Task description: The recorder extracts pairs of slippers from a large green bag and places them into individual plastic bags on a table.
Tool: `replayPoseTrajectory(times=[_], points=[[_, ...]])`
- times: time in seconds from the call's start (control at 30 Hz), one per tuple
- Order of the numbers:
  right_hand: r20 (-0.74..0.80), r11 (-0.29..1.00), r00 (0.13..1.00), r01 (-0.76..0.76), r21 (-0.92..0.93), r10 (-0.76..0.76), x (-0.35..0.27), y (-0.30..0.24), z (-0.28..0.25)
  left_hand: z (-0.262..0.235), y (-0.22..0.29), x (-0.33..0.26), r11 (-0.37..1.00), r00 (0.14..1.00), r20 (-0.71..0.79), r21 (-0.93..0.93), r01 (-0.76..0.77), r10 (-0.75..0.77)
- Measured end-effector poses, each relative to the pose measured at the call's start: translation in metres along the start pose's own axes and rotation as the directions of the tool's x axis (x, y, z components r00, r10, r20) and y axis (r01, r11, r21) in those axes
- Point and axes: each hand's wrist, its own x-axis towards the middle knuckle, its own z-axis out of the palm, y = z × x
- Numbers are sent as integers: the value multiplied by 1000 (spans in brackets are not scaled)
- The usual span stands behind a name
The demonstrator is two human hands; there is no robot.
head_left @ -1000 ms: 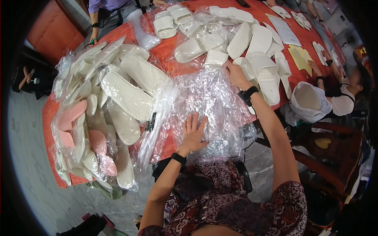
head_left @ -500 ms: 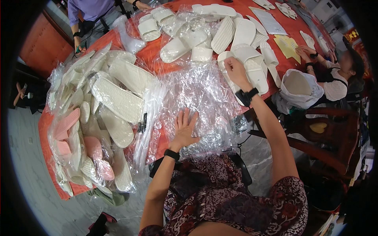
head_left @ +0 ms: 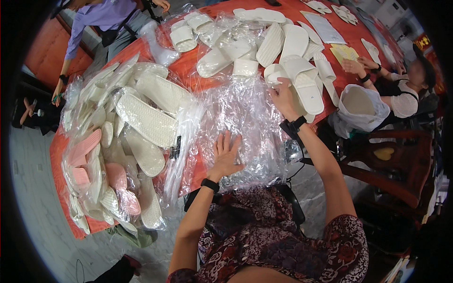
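Observation:
My left hand (head_left: 227, 158) lies flat with fingers spread on a stack of clear plastic bags (head_left: 255, 127) at the table's near edge. My right hand (head_left: 284, 100) is curled over a white slipper (head_left: 275, 72) just beyond the bags' right side; its fingers are closed on the slipper, and the palm hides part of it. Beside that hand sits another white slipper with a broad strap (head_left: 299, 68). To the left of the bags rises a heap of bagged white slippers (head_left: 146, 120), with a few pink slippers (head_left: 85, 146) among them.
Bagged slippers (head_left: 222, 56) and loose white slippers (head_left: 295, 40) cover the red table's far side. At right, a co-worker's hands (head_left: 358, 65) are by yellow sheets (head_left: 343, 53). A white sack (head_left: 358, 111) and wooden chair (head_left: 382, 165) stand there. Another person (head_left: 101, 21) stands far left.
My right hand has come down and nearer, closing on the white slipper. My left hand stays flat on the bags. The person at far left has shifted leftward, and the view has moved slightly.

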Motion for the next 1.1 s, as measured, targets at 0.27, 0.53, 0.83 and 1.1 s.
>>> replayPoseTrajectory(times=[0.27,0.53,0.83,1.1], points=[[41,999,999,-4,43,2,38,33,21,11,19,13,1000,987,-162,-19,-15,12],[361,785,788,587,-197,-499,-108,-72,-43,7,21,13,997,968,-241,16,70,-64],[535,789,818,466,-401,-212,-151,7,4,-21,-12,-19,984,883,-468,-168,-58,-28],[561,772,810,463,-435,-169,-121,13,5,-51,-49,-106,915,615,-720,-69,398,-322]])
